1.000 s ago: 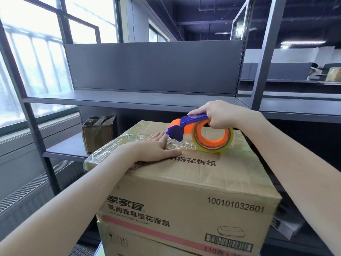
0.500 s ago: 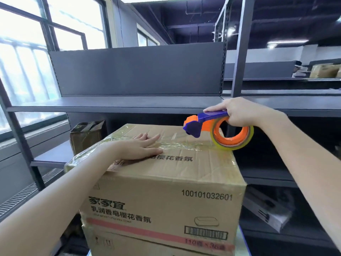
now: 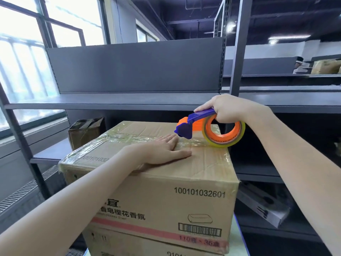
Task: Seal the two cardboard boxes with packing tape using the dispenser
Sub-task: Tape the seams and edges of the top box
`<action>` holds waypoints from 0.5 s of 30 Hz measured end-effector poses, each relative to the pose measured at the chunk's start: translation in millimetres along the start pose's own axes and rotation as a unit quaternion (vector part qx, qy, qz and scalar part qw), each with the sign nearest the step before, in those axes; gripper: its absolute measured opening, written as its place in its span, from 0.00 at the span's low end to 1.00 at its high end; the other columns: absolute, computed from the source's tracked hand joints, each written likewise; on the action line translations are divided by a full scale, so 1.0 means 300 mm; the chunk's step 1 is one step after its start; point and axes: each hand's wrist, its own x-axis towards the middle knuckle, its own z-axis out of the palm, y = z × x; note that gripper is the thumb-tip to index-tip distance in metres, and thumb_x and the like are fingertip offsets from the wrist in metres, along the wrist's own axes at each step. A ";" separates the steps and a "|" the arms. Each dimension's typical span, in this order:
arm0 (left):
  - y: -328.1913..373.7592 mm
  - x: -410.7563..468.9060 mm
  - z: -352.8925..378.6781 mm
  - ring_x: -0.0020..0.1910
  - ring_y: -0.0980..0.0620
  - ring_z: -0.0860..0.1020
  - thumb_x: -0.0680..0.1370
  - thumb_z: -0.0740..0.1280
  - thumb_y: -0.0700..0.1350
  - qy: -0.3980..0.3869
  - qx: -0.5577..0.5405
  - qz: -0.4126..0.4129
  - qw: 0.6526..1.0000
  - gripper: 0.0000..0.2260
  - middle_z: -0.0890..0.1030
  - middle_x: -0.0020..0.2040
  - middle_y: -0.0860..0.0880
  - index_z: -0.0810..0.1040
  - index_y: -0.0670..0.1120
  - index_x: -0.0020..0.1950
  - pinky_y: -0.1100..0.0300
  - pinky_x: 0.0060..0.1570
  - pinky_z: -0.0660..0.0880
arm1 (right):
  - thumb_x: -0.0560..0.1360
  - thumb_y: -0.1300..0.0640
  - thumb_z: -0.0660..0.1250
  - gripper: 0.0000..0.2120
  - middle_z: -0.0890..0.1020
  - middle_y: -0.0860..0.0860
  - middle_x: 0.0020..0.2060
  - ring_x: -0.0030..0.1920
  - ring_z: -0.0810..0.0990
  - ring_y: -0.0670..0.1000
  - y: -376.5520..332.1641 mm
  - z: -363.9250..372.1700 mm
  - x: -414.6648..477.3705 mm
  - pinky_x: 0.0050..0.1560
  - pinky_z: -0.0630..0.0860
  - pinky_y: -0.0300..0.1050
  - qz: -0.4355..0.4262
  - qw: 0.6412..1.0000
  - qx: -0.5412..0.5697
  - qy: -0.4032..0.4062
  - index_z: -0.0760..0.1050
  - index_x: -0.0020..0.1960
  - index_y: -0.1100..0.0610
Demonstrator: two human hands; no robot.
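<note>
Tape dispenser (image 3: 210, 129) sits gripped in the right hand (image 3: 226, 108), fingers curled through its roll, arm angled down. Left hand (image 3: 162, 151) lies flat, fingers straight, on the box (image 3: 166, 196) just beside it.

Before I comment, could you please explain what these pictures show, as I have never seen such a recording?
There is no machine here: a person wears a camera on the head, so every picture looks forward and down at their arms. The left hand lies flat on the taped top of a brown printed cardboard box, which stands on a second cardboard box. The right hand grips a blue and orange tape dispenser loaded with clear tape, at the top's right edge. Behind stand grey metal shelves holding a small brown box.
</note>
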 end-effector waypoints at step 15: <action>-0.011 0.004 -0.014 0.75 0.59 0.44 0.78 0.52 0.63 -0.013 -0.039 0.023 0.999 0.34 0.44 0.77 0.56 0.43 0.51 0.77 0.62 0.71 0.43 | 0.74 0.70 0.57 0.30 0.74 0.50 0.64 0.48 0.71 0.50 0.013 -0.023 -0.043 0.43 0.67 0.41 0.002 0.999 -0.022 -0.025 0.66 0.70 0.43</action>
